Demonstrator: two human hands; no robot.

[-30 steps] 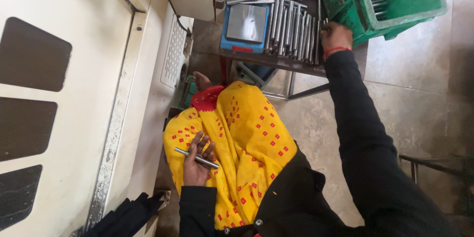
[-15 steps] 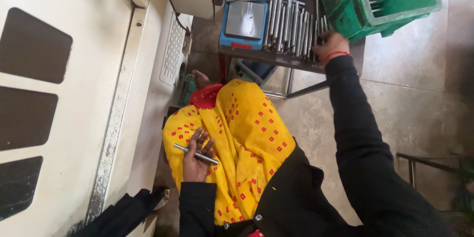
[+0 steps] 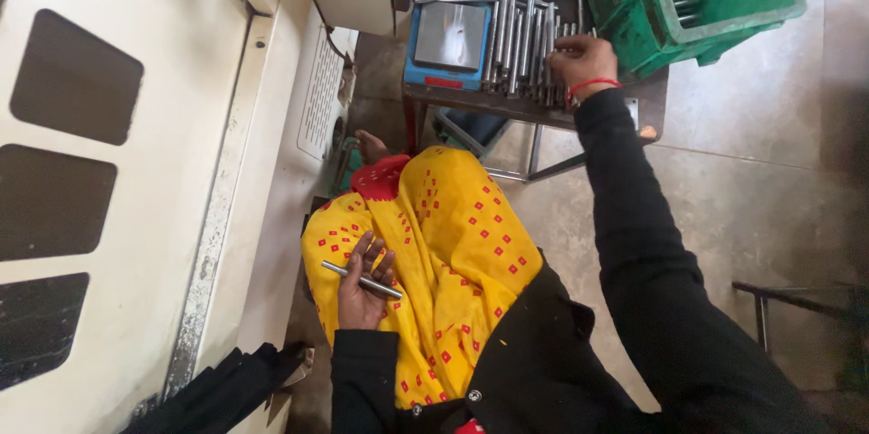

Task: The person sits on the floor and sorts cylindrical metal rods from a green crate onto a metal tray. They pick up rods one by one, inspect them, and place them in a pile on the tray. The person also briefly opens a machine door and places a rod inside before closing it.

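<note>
a big cream machine housing (image 3: 136,171) with dark rounded panels fills the left side, its top and left edges cut off by the frame. beside it is the grey stone floor (image 3: 769,181). the person sits low, a yellow cloth with red square dots (image 3: 444,253) spread over the lap, and black sleeves run out from the bottom edge, where the body is cut off. a green plastic crate (image 3: 724,0) sits at the top right, partly out of frame, with a few metal pins lying in it that are too small to make out well. a small dark metal table (image 3: 534,108) stands ahead of the knees, its legs half hidden behind the cloth. on it rests a blue weighing scale (image 3: 448,40) with a steel plate, and just beside that a row of steel rods (image 3: 520,45) lying side by side. the right hand (image 3: 584,58), with a red thread at the wrist, reaches onto the right end of that row, fingers curled down on the rods; whether any rod is actually gripped cannot be told. the left hand (image 3: 362,285) rests on the lap, palm up, fingers loosely bent around a single steel rod (image 3: 362,280) lying across the palm. a dark bundle at the bottom left is hard to identify.
</note>
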